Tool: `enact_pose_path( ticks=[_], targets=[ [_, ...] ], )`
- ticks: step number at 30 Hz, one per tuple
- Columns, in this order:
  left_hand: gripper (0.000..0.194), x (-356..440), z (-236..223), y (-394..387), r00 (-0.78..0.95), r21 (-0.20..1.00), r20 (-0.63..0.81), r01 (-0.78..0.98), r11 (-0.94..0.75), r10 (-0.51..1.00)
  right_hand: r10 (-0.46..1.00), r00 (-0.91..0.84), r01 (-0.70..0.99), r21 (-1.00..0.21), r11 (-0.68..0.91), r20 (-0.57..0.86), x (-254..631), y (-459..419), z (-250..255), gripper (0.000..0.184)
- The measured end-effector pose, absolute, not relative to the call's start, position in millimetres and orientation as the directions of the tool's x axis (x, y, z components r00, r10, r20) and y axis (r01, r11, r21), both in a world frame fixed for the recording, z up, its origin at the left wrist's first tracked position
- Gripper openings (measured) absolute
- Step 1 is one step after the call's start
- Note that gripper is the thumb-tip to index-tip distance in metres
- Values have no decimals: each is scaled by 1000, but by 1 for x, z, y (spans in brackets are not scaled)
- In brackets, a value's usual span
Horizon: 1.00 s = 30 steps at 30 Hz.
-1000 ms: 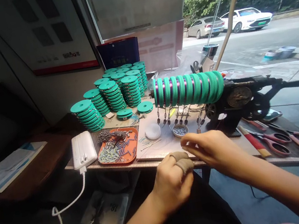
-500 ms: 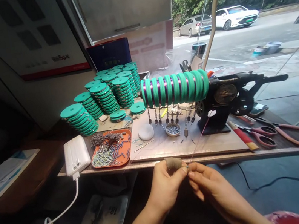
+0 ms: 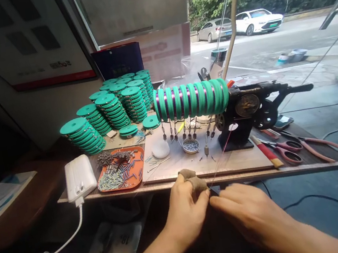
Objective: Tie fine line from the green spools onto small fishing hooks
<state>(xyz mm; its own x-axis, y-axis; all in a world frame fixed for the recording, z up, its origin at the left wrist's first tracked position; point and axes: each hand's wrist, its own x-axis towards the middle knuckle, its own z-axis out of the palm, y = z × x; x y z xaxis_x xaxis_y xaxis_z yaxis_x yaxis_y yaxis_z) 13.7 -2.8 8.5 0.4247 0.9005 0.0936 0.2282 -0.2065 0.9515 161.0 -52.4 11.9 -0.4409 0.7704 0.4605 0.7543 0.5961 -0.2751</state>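
Observation:
My left hand [image 3: 186, 207], with brown finger covers [image 3: 192, 178] on it, is closed in a pinch at the table's front edge. A thin pink fishing line [image 3: 221, 157] slants down from the winder [image 3: 246, 107] to its fingertips. My right hand [image 3: 251, 212] is closed close beside it, thumb side toward the left fingertips. What its fingers grip is hidden. Above and beyond the hands, a row of green foam spools [image 3: 191, 100] wound with purple line sits on the winder's shaft. Small dark weights [image 3: 190, 136] hang below the spools.
Stacked green spools [image 3: 84, 134] stand at the back left. An orange tray [image 3: 138, 175] of small parts, a white power bank [image 3: 80, 178], a white round piece [image 3: 160, 149] and a bowl of beads [image 3: 191, 151] lie on the table. Scissors [image 3: 290, 153] and pliers [image 3: 322, 148] lie right.
My right hand has turned from a loose fingertip pinch to a closed, palm-down grip and moved slightly right. My left fingers have curled more. The view has shifted slightly right.

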Motion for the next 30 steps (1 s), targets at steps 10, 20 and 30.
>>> enact_pose_path(
  ticks=[10, 20, 30],
  targets=[
    [19, 4, 13, 8, 526, 980, -123, -68, 186, 842, 646, -608, 669, -141, 730, 461, 161, 12, 33, 34],
    [11, 13, 15, -1, 332, 909, 220, 272, -316, 917, 840, -338, 754, -413, 511, 424, 161, 5, 34, 25],
    [28, 3, 0, 5, 547, 249, 713, 388, -887, 439, 931, -270, 764, -533, 363, 246, 151, 26, 50, 14]
  ],
)
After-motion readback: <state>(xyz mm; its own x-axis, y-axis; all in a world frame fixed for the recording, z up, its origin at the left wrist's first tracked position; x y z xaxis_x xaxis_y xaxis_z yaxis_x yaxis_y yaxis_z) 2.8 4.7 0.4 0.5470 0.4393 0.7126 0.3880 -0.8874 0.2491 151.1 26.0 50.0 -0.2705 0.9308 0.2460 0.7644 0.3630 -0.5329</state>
